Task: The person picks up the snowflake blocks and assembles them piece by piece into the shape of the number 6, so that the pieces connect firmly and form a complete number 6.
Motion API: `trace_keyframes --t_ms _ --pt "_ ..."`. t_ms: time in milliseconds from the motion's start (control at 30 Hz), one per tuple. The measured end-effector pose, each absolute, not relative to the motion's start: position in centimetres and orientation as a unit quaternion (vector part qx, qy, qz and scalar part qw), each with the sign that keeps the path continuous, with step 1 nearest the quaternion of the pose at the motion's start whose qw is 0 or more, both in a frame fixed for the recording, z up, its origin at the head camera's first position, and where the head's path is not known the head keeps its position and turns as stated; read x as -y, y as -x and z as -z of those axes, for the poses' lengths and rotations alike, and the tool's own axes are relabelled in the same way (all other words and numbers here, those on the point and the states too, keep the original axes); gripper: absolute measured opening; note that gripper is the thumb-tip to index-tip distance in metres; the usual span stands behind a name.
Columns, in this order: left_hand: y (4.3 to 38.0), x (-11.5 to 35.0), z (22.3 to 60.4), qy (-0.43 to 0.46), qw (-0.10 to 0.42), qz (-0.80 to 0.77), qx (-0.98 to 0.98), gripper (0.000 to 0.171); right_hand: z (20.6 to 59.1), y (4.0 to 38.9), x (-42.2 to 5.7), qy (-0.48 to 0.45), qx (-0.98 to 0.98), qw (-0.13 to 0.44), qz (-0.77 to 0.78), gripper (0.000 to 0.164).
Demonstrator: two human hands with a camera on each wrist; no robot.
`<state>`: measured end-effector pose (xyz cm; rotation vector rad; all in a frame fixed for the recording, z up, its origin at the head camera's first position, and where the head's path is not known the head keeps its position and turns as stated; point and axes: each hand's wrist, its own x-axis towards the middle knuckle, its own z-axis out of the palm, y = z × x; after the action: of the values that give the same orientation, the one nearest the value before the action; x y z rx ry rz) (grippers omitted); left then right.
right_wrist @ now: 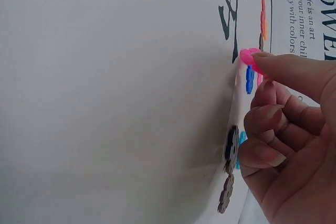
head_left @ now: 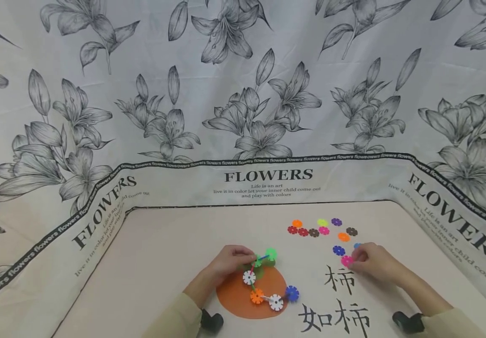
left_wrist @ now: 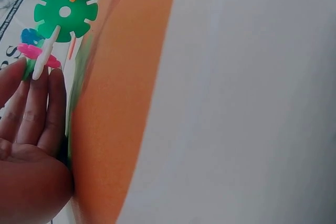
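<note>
My left hand [head_left: 232, 263] pinches the upper end of a chain of slotted plastic snowflake discs [head_left: 249, 277], which hangs over the printed orange persimmon on the mat. Green, white, orange and blue discs are joined in it edge to edge. Up close, the left wrist view has a green disc [left_wrist: 65, 11] beyond the fingertips, with white and pink discs [left_wrist: 30, 51] nearer them. To the right, my right hand [head_left: 375, 263] grips a pink disc [head_left: 346, 261] between thumb and finger, low over the mat. The right wrist view shows the thumb on that pink disc [right_wrist: 248, 56].
Loose discs lie toward the back right, among them a dark blue disc [head_left: 338, 250], an orange disc [head_left: 343, 237] and a purple disc [head_left: 336, 222]. Dark discs [right_wrist: 231, 149] lie beside the right fingers. Black printed characters [head_left: 335, 319] mark the mat; a flowered cloth [head_left: 264, 108] stands behind.
</note>
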<state>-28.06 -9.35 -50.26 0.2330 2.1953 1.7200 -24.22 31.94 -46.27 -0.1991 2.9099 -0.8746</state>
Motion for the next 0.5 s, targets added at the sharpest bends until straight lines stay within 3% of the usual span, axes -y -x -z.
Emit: trace_keyframes --t_ms 500 --pt "28.1 9.4 50.3 -0.081 0.176 -0.607 -0.771 0.019 45.9 24.8 -23.5 0.185 -0.93 -0.014 0.316 0.004"
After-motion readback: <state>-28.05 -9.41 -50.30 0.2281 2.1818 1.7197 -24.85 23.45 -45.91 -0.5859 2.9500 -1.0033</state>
